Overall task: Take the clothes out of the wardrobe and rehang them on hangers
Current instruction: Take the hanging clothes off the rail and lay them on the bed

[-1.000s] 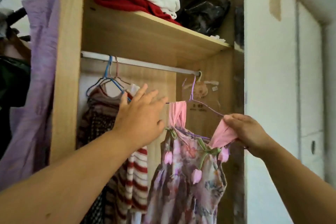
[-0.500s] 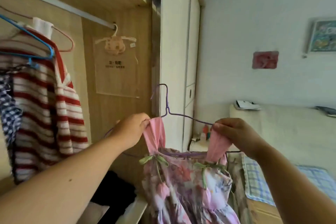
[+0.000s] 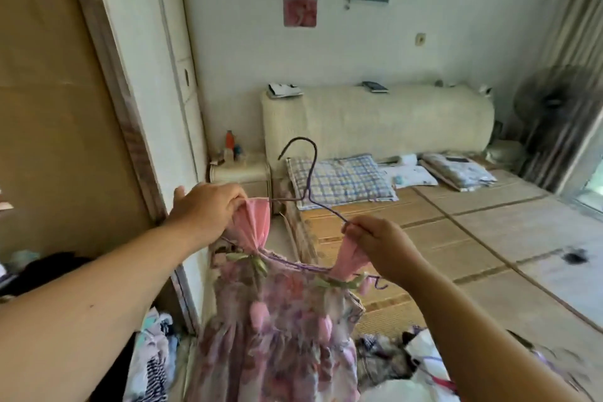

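Floral purple-pink dress [image 3: 280, 330] is held up on thin purple wire hanger [image 3: 310, 173]; pink straps are pinched by left hand [image 3: 205, 209] and right hand [image 3: 380, 243], fingers curled

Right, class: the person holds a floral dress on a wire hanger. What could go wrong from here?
1. The left hand and right hand pinch only the pink straps at the ends of the hanger. A strap could slide off the thin wire and tip the dress.
2. Clothes on the floor lie right below. A dropped dress may tangle there, or the person may trip.
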{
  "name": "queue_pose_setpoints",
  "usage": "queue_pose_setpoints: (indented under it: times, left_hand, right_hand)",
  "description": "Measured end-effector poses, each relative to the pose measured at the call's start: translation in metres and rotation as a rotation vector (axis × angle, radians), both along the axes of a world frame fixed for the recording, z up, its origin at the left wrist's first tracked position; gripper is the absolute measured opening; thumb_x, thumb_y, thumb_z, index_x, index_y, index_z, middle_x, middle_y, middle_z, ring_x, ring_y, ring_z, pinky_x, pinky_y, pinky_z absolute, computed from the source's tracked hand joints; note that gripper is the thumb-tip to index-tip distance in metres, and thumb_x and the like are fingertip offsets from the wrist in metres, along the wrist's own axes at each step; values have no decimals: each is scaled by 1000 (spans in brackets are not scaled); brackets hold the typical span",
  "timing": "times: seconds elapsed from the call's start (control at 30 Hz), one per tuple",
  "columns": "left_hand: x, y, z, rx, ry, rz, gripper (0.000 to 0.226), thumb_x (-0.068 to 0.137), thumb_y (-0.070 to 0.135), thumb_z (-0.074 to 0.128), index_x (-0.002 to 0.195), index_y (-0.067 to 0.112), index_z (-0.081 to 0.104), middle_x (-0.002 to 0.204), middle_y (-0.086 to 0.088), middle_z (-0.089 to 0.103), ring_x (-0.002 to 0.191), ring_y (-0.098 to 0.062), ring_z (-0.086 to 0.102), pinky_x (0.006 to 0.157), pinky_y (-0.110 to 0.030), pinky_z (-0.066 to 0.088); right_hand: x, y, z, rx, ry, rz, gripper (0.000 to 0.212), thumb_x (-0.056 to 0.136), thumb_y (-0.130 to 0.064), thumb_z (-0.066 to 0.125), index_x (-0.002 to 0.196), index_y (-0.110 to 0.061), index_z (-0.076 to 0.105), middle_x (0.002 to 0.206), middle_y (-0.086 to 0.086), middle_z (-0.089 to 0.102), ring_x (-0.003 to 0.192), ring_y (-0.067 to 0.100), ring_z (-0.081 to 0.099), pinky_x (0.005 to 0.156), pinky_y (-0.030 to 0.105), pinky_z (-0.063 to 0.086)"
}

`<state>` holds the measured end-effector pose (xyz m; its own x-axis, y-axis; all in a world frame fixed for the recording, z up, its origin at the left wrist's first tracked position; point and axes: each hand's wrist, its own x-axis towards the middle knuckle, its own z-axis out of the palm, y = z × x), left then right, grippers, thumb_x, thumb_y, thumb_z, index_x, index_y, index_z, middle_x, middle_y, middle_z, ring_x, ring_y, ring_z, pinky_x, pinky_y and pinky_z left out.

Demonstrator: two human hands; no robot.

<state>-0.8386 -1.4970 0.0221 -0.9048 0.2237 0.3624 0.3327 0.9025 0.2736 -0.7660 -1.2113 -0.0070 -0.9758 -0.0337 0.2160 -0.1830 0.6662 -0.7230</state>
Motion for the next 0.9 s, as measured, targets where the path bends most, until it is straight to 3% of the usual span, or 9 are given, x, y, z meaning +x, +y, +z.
queue_pose_setpoints:
  times: [0.13, 0.23, 0.4, 0.5, 0.77, 0.83, 0.9]
  left_hand:
    - [11, 52, -26, -118, -108, -155, 20, 97, 36, 44, 99, 31, 63, 102, 3, 61, 101, -23, 55, 88, -39, 41]
    - [17, 121, -52, -128, -207, -318, 18, 97, 28, 48, 99, 22, 65, 97, -2, 60, 97, -23, 56, 80, -34, 42]
    - [21, 247, -98, -141, -303, -487, 19, 95, 37, 42, 82, 36, 56, 85, 7, 54, 88, -21, 56, 81, -41, 48]
    - [27, 323, -118, -140, -336, -535, 24, 98, 34, 39, 87, 29, 59, 90, 2, 58, 89, -22, 54, 80, -40, 46]
    - [16, 491, -176, -259, -333, -558, 27, 99, 23, 32, 96, 20, 59, 95, -6, 57, 94, -27, 49, 82, -37, 41]
    - [11, 516, -199, -322, -361, -539, 25, 97, 21, 34, 97, 22, 59, 95, -6, 55, 95, -28, 48, 81, -36, 39]
    - [8, 536, -226, -381, -401, -519, 20, 95, 22, 37, 94, 25, 57, 96, -7, 53, 97, -30, 49, 78, -36, 38]
  right_hand:
    - [45, 51, -41, -73, -106, -120, 22, 92, -16, 55, 75, -27, 63, 73, 1, 66, 65, 12, 57, 60, 21, 42]
    - [80, 103, -66, -85, -179, -238, 21, 92, -15, 55, 75, -25, 62, 69, -1, 63, 60, 10, 55, 60, 20, 43]
    - [134, 197, -102, -162, -249, -463, 24, 91, -13, 57, 72, -27, 64, 66, -7, 63, 53, -3, 54, 54, 11, 40]
    - [153, 254, -119, -203, -267, -570, 24, 90, -15, 60, 71, -29, 64, 65, -8, 59, 59, 6, 52, 60, 23, 39]
    - [149, 388, -200, -273, -389, -756, 16, 92, -17, 57, 80, -22, 66, 77, 8, 65, 71, 26, 59, 64, 33, 46]
    - [141, 410, -227, -215, -478, -780, 15, 92, -23, 56, 80, -27, 64, 79, 3, 65, 76, 26, 59, 72, 35, 47]
    - [134, 426, -251, -149, -583, -774, 12, 94, -27, 54, 86, -28, 63, 78, -2, 62, 73, 22, 56, 67, 31, 44]
